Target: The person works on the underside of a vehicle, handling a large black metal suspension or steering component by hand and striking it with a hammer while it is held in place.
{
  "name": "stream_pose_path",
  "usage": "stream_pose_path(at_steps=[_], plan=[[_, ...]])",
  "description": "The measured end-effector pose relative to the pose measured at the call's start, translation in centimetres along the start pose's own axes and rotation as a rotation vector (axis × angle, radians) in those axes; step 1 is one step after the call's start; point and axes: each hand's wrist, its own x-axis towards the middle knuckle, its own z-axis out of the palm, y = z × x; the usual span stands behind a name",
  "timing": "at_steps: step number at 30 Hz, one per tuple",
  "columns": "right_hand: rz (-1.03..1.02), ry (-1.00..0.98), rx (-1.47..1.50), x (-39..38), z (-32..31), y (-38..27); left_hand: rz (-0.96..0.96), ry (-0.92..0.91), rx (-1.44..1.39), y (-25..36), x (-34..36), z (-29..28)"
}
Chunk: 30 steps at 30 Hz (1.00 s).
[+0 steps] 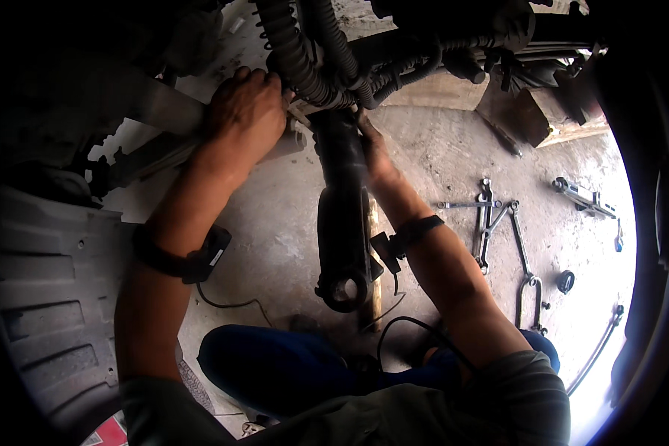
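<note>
Left hand (pixel 247 111): we press it, fingers curled, on the bracket (pixel 293 134) beside the hoses (pixel 305 59).
Right hand (pixel 372 141): we reach behind the shock absorber (pixel 342 215); its grip we cannot tell.
Shock absorber: hangs upright between our forearms, eye end low.
Advice: we judge steady support matters while working the top mount.
Floor (pixel 438 149): wrenches (pixel 490 215) lie well apart.

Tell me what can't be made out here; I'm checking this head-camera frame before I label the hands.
- Left hand: its fingertips curl out of sight behind the corrugated hoses, head view.
- Right hand: mostly hidden behind the black shock absorber; its grip is unclear.
- Wrenches on the concrete floor: too small to tell types.
- Picture rim: black, underbody parts lost in shadow.
</note>
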Motion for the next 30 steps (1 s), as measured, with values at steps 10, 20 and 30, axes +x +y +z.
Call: stream_pose_path(at_steps=[10,20,30], plan=[[-0.003,0.032,0.011,-0.4,0.6,-0.2,0.188,-0.048,-0.140,-1.8,0.4,-1.7],[-0.029,0.038,-0.052,-0.6,0.8,0.2,0.084,-0.225,-0.185,-3.1,0.9,-0.1],[-0.004,0.021,-0.027,-0.4,0.4,-0.1,0.007,-0.289,-0.146,-1.4,1.7,-4.0]])
